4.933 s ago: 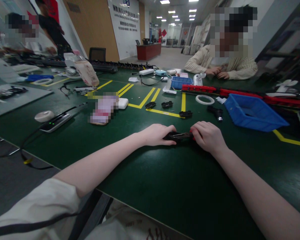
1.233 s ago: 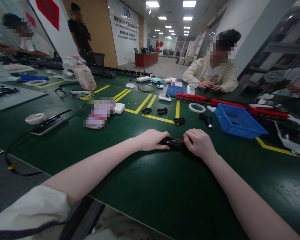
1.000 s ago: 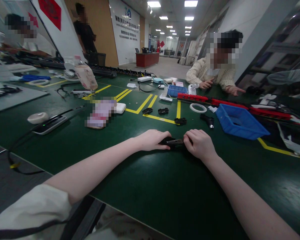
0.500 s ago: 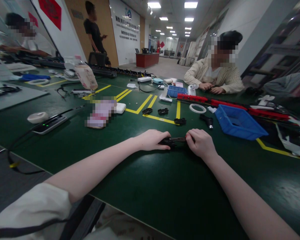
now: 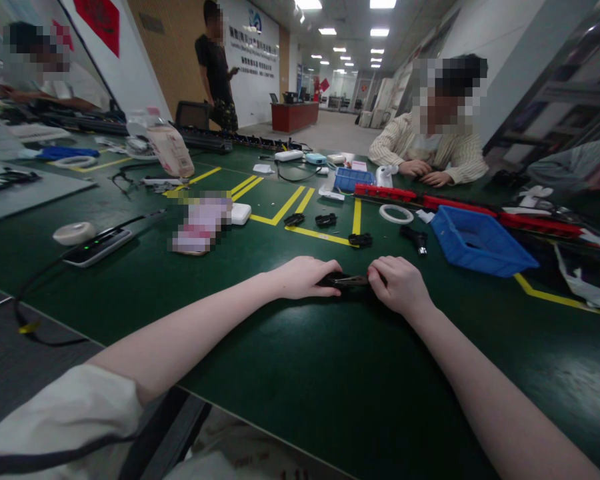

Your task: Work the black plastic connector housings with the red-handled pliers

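In the middle of the frame, low on the table, a small black plastic part [image 5: 336,279] lies on the matte dark green table top [image 5: 330,373], between the two hands. The left hand [image 5: 305,276] lies palm down, with its fingers pressed together and curled over the left end of this part. A thin grey metal tool [image 5: 354,281], narrow and a little shiny, reaches from the right side to the part and touches it. The right hand [image 5: 400,287] has bent fingers that pinch the handle end of this tool; the fingertips themselves are hidden.

A little higher in the frame, three more small black parts [image 5: 361,239] sit near a line of yellow tape [image 5: 320,235]. A flat white ring [image 5: 396,213] lies to the upper right of them, and a rectangular blue plastic bin [image 5: 480,241] with smooth walls stands at the right. Behind the bin runs a long red rail [image 5: 385,193]. In the upper right, a person in a striped shirt [image 5: 433,143] sits at the same table.
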Demonstrator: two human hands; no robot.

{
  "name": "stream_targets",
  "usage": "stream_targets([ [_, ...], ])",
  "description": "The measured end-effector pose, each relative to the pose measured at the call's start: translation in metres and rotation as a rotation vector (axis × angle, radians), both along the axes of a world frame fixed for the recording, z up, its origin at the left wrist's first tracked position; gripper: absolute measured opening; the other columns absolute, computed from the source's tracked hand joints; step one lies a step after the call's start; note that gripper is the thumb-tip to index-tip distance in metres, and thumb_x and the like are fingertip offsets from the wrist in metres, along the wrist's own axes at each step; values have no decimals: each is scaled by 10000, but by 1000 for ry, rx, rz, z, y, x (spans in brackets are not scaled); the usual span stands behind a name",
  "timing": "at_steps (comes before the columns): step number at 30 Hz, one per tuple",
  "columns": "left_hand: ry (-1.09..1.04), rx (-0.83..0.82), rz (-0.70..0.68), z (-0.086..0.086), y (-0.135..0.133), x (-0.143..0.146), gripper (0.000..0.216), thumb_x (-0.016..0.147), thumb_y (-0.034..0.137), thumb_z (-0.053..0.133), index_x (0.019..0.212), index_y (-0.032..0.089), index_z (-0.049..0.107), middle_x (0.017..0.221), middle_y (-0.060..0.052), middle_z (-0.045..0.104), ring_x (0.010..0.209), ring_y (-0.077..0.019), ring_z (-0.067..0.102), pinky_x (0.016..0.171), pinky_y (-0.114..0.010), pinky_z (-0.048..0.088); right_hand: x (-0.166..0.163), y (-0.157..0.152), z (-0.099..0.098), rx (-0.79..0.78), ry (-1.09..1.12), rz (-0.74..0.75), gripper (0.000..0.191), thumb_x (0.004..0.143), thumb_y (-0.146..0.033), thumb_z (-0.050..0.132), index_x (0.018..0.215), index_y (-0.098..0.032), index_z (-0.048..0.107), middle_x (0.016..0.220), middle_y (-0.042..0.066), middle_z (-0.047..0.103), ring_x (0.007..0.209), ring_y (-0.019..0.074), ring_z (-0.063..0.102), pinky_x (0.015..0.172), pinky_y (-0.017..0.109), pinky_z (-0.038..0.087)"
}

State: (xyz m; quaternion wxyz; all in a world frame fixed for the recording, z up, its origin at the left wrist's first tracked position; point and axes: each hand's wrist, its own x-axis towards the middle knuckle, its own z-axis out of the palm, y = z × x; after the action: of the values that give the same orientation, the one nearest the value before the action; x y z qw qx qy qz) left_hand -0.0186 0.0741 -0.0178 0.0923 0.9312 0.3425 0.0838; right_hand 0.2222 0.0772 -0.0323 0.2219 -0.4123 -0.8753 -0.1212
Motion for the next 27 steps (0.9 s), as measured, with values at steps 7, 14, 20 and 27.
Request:
stream_targets([
  [7, 21, 9, 0, 2, -1, 0, 396, 915, 496, 503, 1171, 195, 487, 915, -49, 669, 781, -199, 635, 628, -250, 406, 1, 0, 1, 12, -9, -9, 294, 904, -261, 368, 677, -196, 543, 668, 51, 594, 652, 170, 500, 655, 316, 340],
  [14, 17, 27, -17, 0, 0, 1, 402, 899, 496, 533, 1157, 190, 500, 899, -52, 674, 765, -202, 639, 625, -256, 401, -3, -2, 1, 7, -19, 7, 295, 906, -258, 368, 689, -185, 554, 676, 55, 602, 661, 172, 505, 661, 314, 346],
  [20, 34, 34, -8, 0, 0, 2, 407, 900, 504, 524, 1163, 195, 496, 910, -52, 675, 796, -208, 645, 644, -259, 406, -5, -2, 2, 8, -24, 6, 297, 901, -260, 368, 683, -191, 557, 676, 60, 600, 663, 177, 497, 663, 317, 340],
  [27, 38, 38, -14, 1, 0, 2, 400, 903, 491, 526, 1162, 187, 497, 915, -61, 681, 803, -217, 648, 653, -270, 412, -7, -3, 1, 3, -30, 9, 287, 899, -249, 373, 693, -187, 562, 684, 54, 603, 661, 168, 500, 666, 310, 342],
])
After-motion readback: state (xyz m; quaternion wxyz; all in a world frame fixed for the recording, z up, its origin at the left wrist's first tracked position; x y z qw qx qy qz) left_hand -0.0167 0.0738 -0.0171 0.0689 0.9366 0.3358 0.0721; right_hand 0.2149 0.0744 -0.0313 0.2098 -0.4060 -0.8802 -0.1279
